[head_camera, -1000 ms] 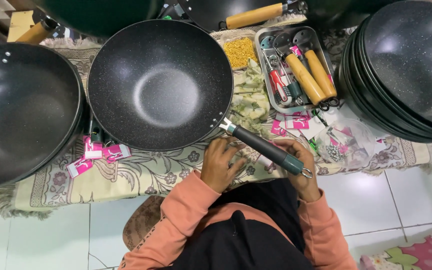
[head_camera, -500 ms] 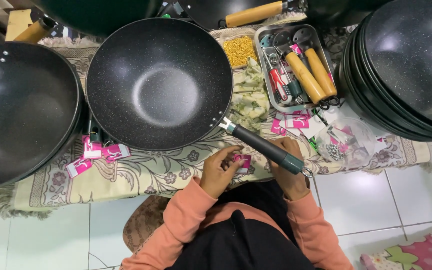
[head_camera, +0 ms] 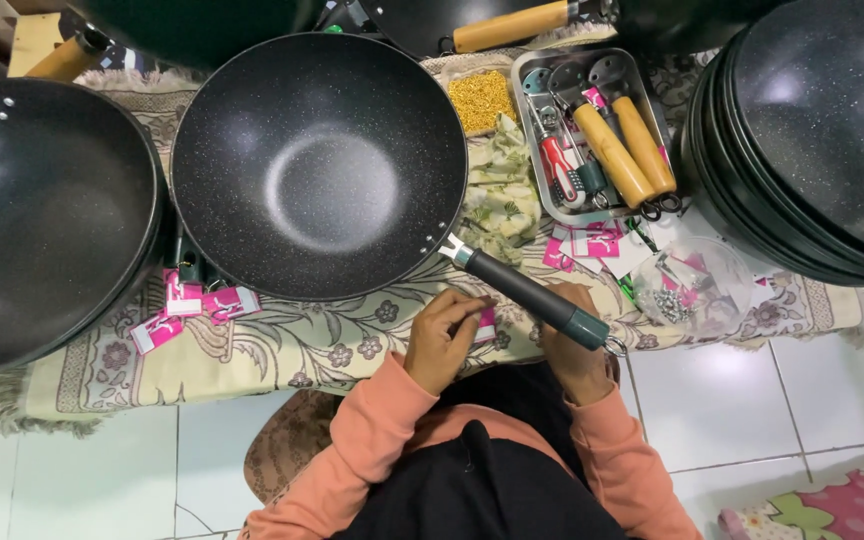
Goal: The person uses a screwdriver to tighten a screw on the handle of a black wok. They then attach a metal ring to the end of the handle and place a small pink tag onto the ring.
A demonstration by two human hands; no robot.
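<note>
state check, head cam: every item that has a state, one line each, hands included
wok: upright, empty, dark handle fitted
left hand: fingers pinched on a pink tag beside the wok handle
right hand: under the handle's end, grip hidden
metal tray: holds wooden handles and tools
stacked woks: nested, no handles seen
clear bag: holds small metal parts

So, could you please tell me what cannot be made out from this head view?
- Right hand: mostly under the wok handle; its grip is hidden.
- Pink tag: half covered by the left hand; whether the fingers pinch it is unclear.
- Clear bag of small metal parts: too small to identify.
- Stacked pans: cut off by the right edge.
</note>
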